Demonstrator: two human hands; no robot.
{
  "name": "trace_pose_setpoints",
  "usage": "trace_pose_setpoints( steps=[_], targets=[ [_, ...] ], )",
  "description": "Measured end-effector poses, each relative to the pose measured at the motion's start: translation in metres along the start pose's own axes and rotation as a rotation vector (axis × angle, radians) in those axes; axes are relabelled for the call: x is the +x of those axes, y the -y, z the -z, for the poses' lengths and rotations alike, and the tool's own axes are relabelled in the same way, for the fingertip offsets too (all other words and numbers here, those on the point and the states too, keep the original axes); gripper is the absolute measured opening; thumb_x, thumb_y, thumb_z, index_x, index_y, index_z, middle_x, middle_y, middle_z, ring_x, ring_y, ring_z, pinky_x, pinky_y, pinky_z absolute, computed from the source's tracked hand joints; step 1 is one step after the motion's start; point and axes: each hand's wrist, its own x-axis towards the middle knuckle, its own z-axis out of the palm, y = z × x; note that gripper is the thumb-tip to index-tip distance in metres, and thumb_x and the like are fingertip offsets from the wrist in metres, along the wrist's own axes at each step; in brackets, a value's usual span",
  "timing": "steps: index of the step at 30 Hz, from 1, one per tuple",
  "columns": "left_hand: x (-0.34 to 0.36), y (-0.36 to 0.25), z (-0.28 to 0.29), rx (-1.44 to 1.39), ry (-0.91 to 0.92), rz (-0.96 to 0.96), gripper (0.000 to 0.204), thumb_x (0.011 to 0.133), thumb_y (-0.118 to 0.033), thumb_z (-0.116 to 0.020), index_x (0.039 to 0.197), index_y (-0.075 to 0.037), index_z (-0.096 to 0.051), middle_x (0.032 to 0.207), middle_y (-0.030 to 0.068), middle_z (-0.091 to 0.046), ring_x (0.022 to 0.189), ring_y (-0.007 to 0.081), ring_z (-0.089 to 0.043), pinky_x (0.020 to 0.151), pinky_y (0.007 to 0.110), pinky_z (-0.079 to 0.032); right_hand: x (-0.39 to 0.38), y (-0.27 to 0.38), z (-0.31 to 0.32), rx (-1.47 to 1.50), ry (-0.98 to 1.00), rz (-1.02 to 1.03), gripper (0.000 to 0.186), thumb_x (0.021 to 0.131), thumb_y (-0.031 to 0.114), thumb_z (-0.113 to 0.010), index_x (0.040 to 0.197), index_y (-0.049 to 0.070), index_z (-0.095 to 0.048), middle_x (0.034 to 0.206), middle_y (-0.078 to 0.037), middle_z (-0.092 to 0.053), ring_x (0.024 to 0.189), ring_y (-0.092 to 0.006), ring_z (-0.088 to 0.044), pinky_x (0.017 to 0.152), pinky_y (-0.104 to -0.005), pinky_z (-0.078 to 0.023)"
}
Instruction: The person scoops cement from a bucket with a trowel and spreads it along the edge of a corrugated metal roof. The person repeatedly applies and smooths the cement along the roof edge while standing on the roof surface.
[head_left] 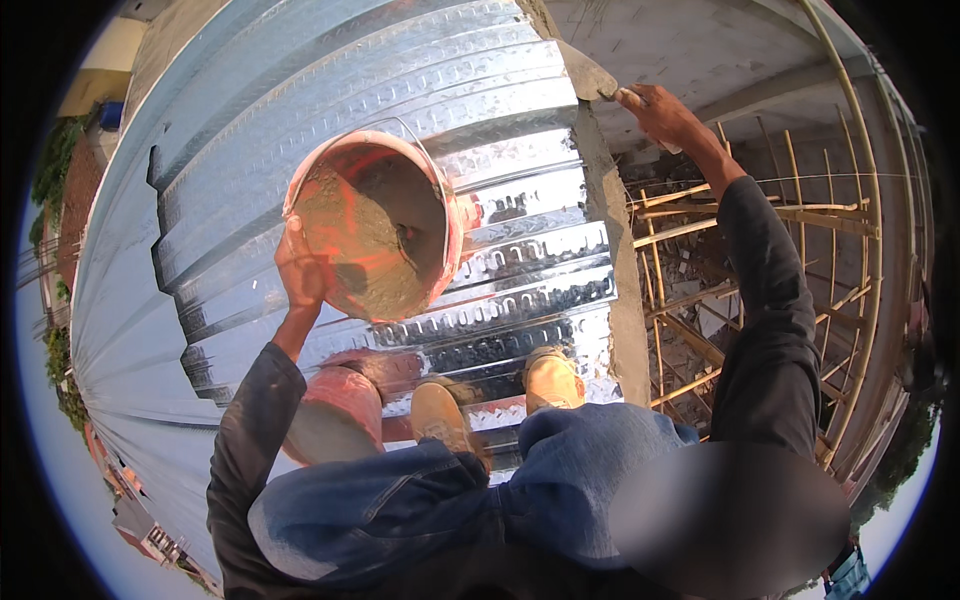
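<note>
My left hand (302, 268) is closed on the left rim of an orange-red bucket (462, 235), which leans with its mouth toward me. Wet grey mortar (350, 235) coats its inside, and a wire handle (428, 150) arches over the far rim. At the far right my right hand (668, 115) grips the handle of a trowel (586, 74). The trowel's blade lies at the far end of a grey mortar strip (603, 190) along the edge of the shiny ribbed metal decking (510, 120).
A second reddish bucket (352, 395) with grey contents stands by my left shoe (440, 415). Past the mortar strip the deck drops off to bamboo scaffolding (755, 215) and rubble below. A concrete wall (690, 50) rises beyond. A blurred oval hides the lower right.
</note>
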Motion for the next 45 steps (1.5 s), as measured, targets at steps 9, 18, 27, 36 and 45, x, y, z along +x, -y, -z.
trace_pose_setpoints(
  steps=[9,18,27,36,45],
  targets=[
    [0.014,0.003,-0.004,0.067,-0.009,-0.006,0.066,0.118,-0.05,-0.04,0.143,0.006,-0.063,0.125,0.0154,-0.073,0.114,0.0208,-0.066,0.101,0.038,-0.052,-0.179,-0.028,-0.048,0.068,-0.029,-0.004,0.048,0.112,0.038,-0.054,0.132,-0.004,-0.066,0.115,-0.028,-0.075,0.103,-0.0418,-0.073,0.09,-0.0504,-0.055],
    [0.015,0.006,0.001,0.095,0.032,-0.024,0.073,0.117,-0.056,-0.038,0.148,0.006,-0.06,0.137,0.0163,-0.069,0.123,0.0235,-0.065,0.106,0.039,-0.05,-0.324,-0.029,-0.086,-0.09,0.0,-0.167,0.049,0.11,0.039,-0.056,0.14,-0.001,-0.06,0.104,-0.032,-0.074,0.099,-0.051,-0.071,0.089,-0.0579,-0.056],
    [0.011,-0.002,-0.001,0.14,0.035,-0.006,0.068,0.118,-0.052,-0.039,0.149,0.005,-0.06,0.135,0.0144,-0.07,0.122,0.0219,-0.066,0.104,0.039,-0.05,-0.277,-0.03,-0.095,0.105,-0.334,-0.248,0.054,0.107,0.038,-0.063,0.142,-0.003,-0.06,0.101,-0.032,-0.075,0.096,-0.0493,-0.074,0.084,-0.0565,-0.058],
    [0.006,-0.013,-0.009,0.163,0.04,0.029,0.072,0.117,-0.056,-0.039,0.152,0.004,-0.058,0.139,0.017,-0.069,0.126,0.024,-0.064,0.108,0.04,-0.049,-0.253,-0.046,-0.102,0.055,-0.375,-0.101,0.052,0.107,0.034,-0.062,0.141,-0.006,-0.064,0.085,-0.028,-0.076,0.082,-0.0414,-0.078,0.082,-0.0473,-0.061],
    [0.007,-0.009,-0.007,0.196,0.017,0.007,0.077,0.115,-0.06,-0.038,0.15,0.005,-0.059,0.139,0.0186,-0.069,0.127,0.0254,-0.064,0.108,0.041,-0.048,-0.268,-0.032,-0.097,0.19,-0.209,-0.196,0.058,0.105,0.036,-0.066,0.143,-0.009,-0.063,0.11,-0.037,-0.074,0.105,-0.045,-0.076,0.093,-0.0499,-0.059]
  ],
)
